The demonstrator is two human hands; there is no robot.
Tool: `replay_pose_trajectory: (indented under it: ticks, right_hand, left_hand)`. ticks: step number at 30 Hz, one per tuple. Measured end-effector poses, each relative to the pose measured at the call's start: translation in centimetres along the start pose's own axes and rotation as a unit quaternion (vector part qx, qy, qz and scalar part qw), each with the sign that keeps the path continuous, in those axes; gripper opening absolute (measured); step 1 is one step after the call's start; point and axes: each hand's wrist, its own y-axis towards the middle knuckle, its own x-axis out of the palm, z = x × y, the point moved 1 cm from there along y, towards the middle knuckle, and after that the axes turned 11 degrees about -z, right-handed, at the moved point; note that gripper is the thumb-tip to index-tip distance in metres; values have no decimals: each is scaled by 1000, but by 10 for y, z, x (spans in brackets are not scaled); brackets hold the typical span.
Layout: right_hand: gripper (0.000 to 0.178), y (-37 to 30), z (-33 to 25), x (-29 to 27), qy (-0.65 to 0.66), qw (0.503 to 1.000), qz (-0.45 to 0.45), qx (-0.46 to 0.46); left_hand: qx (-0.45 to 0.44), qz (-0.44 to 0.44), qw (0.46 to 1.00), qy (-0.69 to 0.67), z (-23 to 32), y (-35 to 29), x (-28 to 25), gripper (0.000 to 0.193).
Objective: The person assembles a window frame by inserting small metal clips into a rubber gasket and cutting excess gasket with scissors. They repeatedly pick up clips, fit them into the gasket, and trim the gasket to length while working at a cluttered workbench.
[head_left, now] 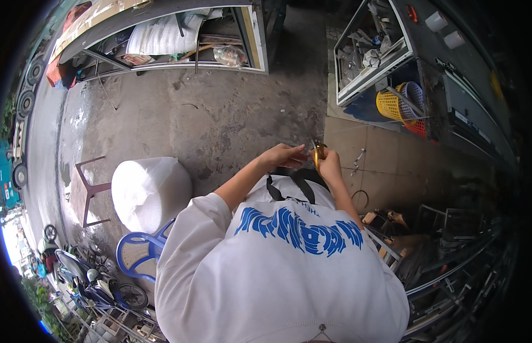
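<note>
In front of my waist, my right hand (pixel 330 163) is closed round a shiny gold-coloured metal piece (pixel 318 154) whose upper end points away from me. Its exact kind is too small to make out. Just left of it is my left hand (pixel 284 156), with loosely bent fingers, slightly apart, reaching toward the gold piece. No object shows clearly in the left fingers. Below both hands, dark straps (pixel 302 184) hang at the hem of my white shirt.
On my left are a large bubble-wrap roll (pixel 149 191), a blue-rimmed plastic chair (pixel 141 256) and a dark red metal frame (pixel 93 188). A long display case (pixel 180 43) lies ahead. Plastic baskets (pixel 390 104) sit under a glass cabinet at far right. Metal frames (pixel 449 286) crowd the lower right.
</note>
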Motion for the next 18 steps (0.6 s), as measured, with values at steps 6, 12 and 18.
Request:
replay_pose_trajectory:
  ticks: [6,12,18]
  right_hand:
    - [23,-4,-31,-1,-17,999,-10,-31]
    - [23,-10,-29,4,-15,1000,-11,-25]
    - [20,-16,-11,1,20,999,-24,14]
  left_hand:
    - [-20,-13,991,-130,-2,-2,10,49]
    - [44,50,978,-197,-16,7,20,38]
    - [221,185,942,-172,14,1,-14,31]
